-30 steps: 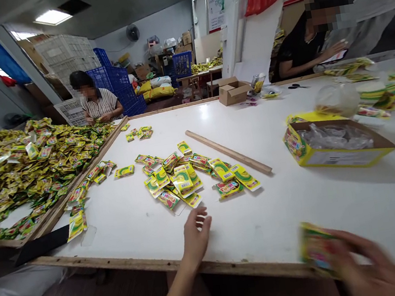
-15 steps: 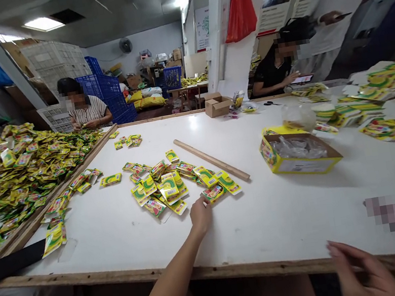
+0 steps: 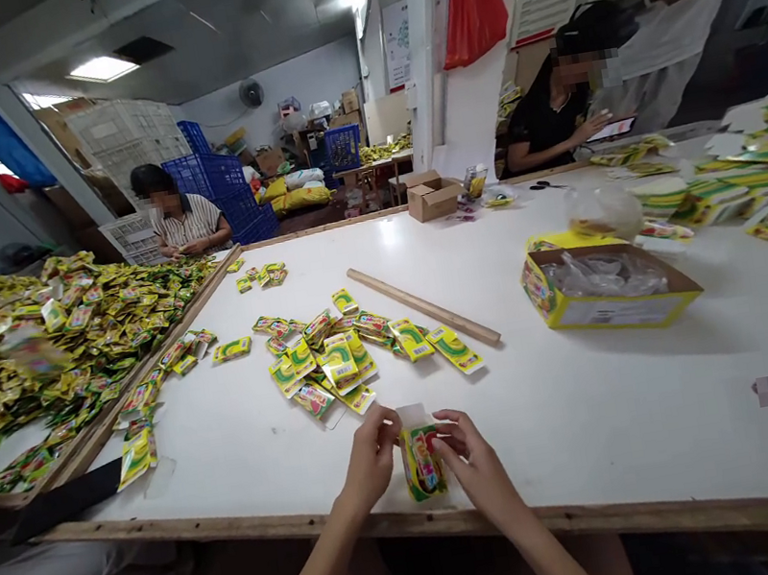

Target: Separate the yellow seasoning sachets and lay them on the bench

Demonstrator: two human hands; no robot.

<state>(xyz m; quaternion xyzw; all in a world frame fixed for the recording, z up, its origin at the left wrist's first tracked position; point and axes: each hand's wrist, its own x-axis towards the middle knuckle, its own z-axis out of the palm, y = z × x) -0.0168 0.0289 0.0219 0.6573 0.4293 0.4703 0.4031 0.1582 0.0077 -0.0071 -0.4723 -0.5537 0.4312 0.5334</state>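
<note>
Yellow-and-green sachet (image 3: 422, 461) is standing upright just above the near wooden edge of the white table (image 3: 593, 410), and both hands are holding it. The left hand (image 3: 371, 459) is gripping its left side, fingers curled together and pinched on the packet. The right hand (image 3: 475, 467) is closing thumb and fingertips on the right side in the same way.

Just beyond the hands, a loose scatter of sachets (image 3: 337, 358) is lying flat on the table, many of them overlapping. A wooden stick (image 3: 430, 304) is lying at a slant beside this scatter, on its right. Further right, an open yellow carton (image 3: 603, 292) is sitting with crumpled clear plastic inside. On the left, a large heap of sachets (image 3: 34, 333) is filling a wooden-rimmed tray.

Towards the far edge, a small cardboard box (image 3: 432, 194) is standing open. Behind the heap, a person in a striped shirt (image 3: 184, 224) is sitting in front of blue crates (image 3: 222, 182). At the far right corner, a person in black (image 3: 547, 121) is leaning over the table.
</note>
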